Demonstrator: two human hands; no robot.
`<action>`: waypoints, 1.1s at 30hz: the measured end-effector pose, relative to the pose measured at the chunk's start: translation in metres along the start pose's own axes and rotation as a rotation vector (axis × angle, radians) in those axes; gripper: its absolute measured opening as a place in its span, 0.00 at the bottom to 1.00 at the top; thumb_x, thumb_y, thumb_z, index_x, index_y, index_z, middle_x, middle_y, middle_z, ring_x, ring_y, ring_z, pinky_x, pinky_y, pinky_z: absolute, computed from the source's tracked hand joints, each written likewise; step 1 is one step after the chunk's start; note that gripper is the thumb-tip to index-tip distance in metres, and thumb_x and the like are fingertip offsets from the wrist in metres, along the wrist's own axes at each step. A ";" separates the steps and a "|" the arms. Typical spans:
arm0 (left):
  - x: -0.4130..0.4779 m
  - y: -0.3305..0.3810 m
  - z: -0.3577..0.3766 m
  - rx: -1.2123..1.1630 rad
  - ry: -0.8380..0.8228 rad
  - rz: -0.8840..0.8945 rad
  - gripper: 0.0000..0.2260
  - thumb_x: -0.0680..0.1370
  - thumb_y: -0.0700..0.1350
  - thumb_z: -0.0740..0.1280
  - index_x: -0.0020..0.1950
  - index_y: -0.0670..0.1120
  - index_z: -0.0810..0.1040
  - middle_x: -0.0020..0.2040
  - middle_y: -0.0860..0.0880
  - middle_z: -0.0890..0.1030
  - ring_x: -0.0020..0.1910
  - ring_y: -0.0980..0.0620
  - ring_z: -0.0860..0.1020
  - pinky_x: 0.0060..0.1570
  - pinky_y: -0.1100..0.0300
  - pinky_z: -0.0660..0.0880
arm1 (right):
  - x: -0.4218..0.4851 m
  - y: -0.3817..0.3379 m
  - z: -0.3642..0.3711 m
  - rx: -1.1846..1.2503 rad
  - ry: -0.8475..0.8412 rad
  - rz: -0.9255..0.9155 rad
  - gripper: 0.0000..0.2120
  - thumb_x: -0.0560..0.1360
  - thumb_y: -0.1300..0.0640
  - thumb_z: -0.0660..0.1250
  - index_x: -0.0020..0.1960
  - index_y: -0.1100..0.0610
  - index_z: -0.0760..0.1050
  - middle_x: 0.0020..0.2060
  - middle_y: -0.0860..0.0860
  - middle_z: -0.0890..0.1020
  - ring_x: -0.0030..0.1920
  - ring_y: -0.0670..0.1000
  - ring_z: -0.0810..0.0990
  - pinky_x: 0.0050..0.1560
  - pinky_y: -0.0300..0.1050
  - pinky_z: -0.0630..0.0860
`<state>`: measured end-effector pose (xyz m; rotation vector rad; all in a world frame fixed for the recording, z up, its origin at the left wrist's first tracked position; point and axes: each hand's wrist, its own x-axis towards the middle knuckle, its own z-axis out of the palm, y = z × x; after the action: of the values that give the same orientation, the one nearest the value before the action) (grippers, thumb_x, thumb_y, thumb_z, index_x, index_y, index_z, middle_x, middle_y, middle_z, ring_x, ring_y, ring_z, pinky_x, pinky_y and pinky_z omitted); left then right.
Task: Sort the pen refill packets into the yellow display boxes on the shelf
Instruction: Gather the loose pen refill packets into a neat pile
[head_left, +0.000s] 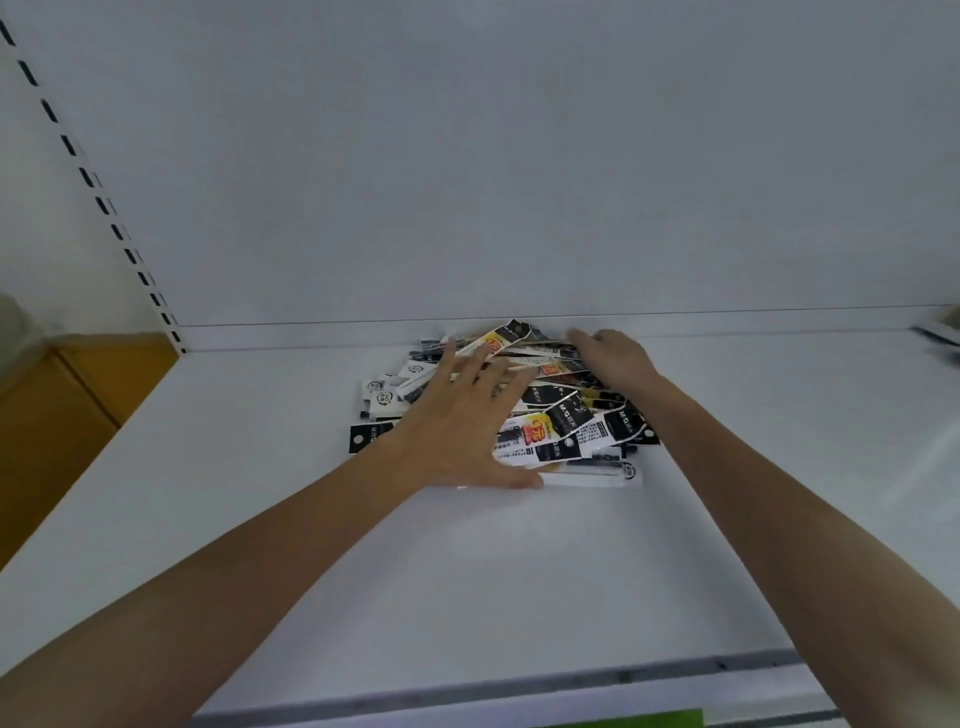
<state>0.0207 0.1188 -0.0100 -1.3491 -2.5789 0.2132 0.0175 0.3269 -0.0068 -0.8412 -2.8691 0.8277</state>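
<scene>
Item 1. Shelf (519, 571): white, flat, backed by a plain white panel (519, 182); a slotted upright (93, 182) is running along the panel's left side.

Item 2. Pen refill packets (566, 426): one loose heap of long, narrow packets in black, white and yellow-orange print, lying crisscrossed on the shelf. The heap is sitting at the middle of the back edge, its rear packets touching the panel. One clear packet is lying along the heap's front side.

Item 3. Left hand (462, 421): lying palm down on the left half of the heap, fingers straight and spread wide, thumb stretching along the front packet. It is pressing, not gripping.

Item 4. Right hand (610, 356): resting on the rear right of the heap, close to the panel, fingers reaching leftward over the packets. Whether it is holding any packet cannot be told.

Item 5. Surroundings: a wooden cabinet (47, 415) is standing beyond the shelf's left edge; a blurred object (940, 332) is lying at the back right corner; a green strip (623, 719) is showing below the front edge.
</scene>
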 end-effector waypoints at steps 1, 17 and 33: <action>0.003 0.002 -0.002 -0.004 0.007 0.012 0.49 0.65 0.77 0.51 0.76 0.49 0.45 0.75 0.44 0.55 0.75 0.43 0.49 0.70 0.37 0.43 | -0.003 -0.009 -0.001 0.040 -0.035 -0.060 0.27 0.79 0.40 0.50 0.59 0.60 0.73 0.59 0.59 0.76 0.58 0.58 0.73 0.58 0.49 0.67; -0.078 -0.035 0.009 -0.474 -0.043 -0.304 0.60 0.47 0.84 0.50 0.72 0.60 0.33 0.76 0.54 0.39 0.74 0.53 0.37 0.73 0.45 0.39 | -0.077 0.029 -0.024 0.347 0.065 -0.150 0.33 0.75 0.34 0.54 0.74 0.50 0.58 0.74 0.51 0.61 0.73 0.53 0.59 0.70 0.51 0.56; -0.050 -0.066 0.014 -1.615 0.529 -0.869 0.24 0.79 0.57 0.56 0.72 0.49 0.61 0.72 0.51 0.63 0.71 0.53 0.60 0.70 0.59 0.55 | -0.100 0.005 0.013 -0.253 0.216 -0.396 0.38 0.69 0.26 0.40 0.75 0.41 0.45 0.76 0.52 0.45 0.76 0.55 0.44 0.71 0.63 0.44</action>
<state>-0.0079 0.0395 -0.0151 -0.1051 -2.2481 -2.2687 0.1027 0.2732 -0.0094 -0.3247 -2.8327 0.3174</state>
